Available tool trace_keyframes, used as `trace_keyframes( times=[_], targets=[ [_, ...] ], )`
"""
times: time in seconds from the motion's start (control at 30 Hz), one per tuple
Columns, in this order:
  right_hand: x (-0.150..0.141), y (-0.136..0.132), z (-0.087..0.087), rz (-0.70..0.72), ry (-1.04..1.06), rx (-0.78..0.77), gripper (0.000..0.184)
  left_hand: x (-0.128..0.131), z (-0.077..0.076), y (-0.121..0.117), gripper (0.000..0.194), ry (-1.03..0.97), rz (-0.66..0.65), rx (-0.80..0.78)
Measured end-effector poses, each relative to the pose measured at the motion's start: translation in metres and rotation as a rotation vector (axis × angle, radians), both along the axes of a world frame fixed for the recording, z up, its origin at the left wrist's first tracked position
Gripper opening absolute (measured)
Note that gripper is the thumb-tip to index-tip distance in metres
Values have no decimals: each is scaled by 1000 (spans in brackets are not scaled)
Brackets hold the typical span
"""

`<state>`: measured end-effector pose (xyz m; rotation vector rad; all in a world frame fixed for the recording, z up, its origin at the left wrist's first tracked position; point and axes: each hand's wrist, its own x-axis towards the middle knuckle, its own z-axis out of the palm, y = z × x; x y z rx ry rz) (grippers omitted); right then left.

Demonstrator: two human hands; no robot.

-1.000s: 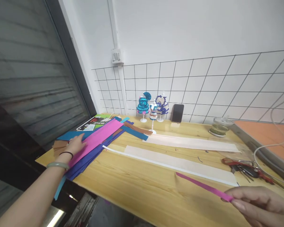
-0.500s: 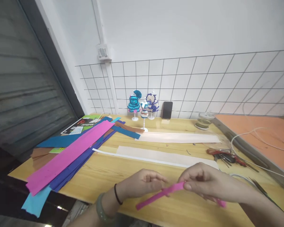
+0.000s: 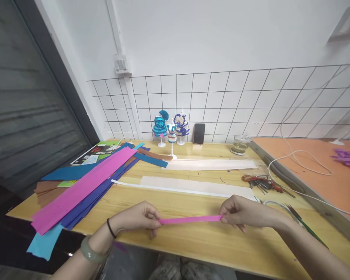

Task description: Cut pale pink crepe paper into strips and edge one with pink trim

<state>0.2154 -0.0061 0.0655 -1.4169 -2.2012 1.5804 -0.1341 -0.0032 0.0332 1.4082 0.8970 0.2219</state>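
Farther apart than half a second ago, our left hand (image 3: 140,218) and right hand (image 3: 236,214) pinch the pink strip (image 3: 190,220), which we hold straight between them over the table (image 3: 186,205).

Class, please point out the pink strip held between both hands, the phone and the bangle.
Pink strip (image 3: 190,220): head view, middle of its visible length.
Phone (image 3: 199,133): head view, centre of its dark front.
Bangle (image 3: 89,251): head view, on its band.

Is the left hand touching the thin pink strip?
Touching. The head view shows the left hand pinching the left end of the thin pink strip.
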Motion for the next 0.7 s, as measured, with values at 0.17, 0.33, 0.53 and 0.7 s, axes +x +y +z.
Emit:
trace_keyframes(
  times=[0.17, 0.33, 0.53, 0.7],
  targets=[
    [19, -8, -14, -72, 1, -9, 38, -32, -11, -7, 34, 76, 71, -24],
    [34, -24, -29, -157, 51, 7, 42, -52, -16, -10, 33, 73, 102, -23],
    [46, -41, -34, -244, 75, 56, 43, -76, -18, -11, 34, 77, 182, -30],
    [57, -43, -39, -322, 46, 91, 43, -93, -16, -11, 36, 68, 309, -30]
  ],
)
